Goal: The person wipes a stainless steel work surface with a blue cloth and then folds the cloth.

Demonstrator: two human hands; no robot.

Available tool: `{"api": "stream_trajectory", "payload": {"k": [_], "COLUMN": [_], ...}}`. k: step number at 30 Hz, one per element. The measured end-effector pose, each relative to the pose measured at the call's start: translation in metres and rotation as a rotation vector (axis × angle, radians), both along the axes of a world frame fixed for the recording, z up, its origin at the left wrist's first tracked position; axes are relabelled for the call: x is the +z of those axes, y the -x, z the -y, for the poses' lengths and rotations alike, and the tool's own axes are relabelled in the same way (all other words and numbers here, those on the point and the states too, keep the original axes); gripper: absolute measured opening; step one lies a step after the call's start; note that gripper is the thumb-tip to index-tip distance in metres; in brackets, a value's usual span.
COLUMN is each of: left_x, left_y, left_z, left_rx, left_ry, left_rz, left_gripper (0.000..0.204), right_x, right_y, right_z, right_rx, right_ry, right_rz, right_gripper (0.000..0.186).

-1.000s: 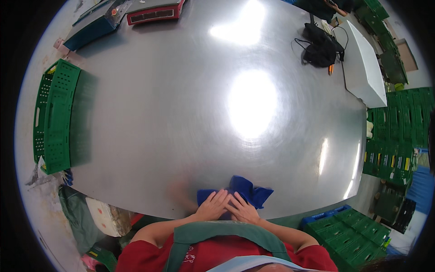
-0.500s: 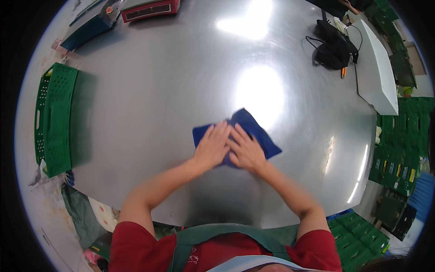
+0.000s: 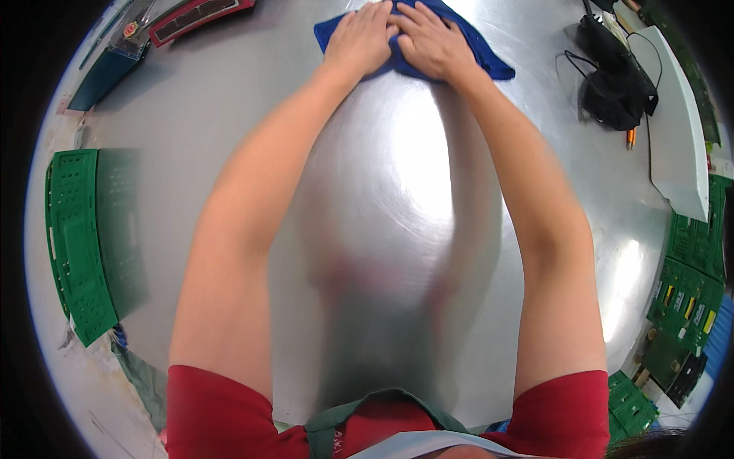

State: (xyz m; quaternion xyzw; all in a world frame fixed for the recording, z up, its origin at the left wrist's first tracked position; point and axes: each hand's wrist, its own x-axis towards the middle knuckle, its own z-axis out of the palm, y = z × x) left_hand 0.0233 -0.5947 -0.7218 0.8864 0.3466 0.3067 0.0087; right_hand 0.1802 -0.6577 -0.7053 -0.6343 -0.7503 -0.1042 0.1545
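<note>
Both palms lie flat — left hand [image 3: 359, 38] and right hand [image 3: 432, 42] side by side, fingers spread — pinning the blue cloth [image 3: 478, 53] beneath them on the steel surface [image 3: 397, 199]. It looks soft, light, limp — best pressed flat from above.

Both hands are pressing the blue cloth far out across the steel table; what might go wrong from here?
With the left hand and right hand flat on the blue cloth, the arms are fully stretched, so balance may suffer. Sweeping right could snag the black cables or knock the orange pen.
</note>
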Motion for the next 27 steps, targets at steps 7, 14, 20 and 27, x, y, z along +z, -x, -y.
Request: {"api": "stream_trajectory", "payload": {"k": [7,14,20,27], "left_x": [-0.016,0.0,0.023,0.052], "left_y": [0.011,0.033,0.095,0.22], "left_z": [-0.025,0.06,0.22,0.456], "left_rx": [0.094,0.111,0.041,-0.03], "left_ry": [0.062,0.11,0.195,0.392], "left_rz": [-0.007,-0.093,-0.143,-0.343], "left_gripper": [0.052,0.052,0.058,0.062], "right_x": [0.015,0.01,0.034,0.057], "right_y": [0.015,0.036,0.095,0.21], "right_z": [-0.026,0.056,0.212,0.446], "right_rx": [0.049,0.041,0.067,0.131], "right_ry": [0.18,-0.013,0.195,0.489], "right_rz": [-0.166,-0.165,-0.237,-0.252], "right_gripper": [0.051,0.047,0.054,0.062]}}
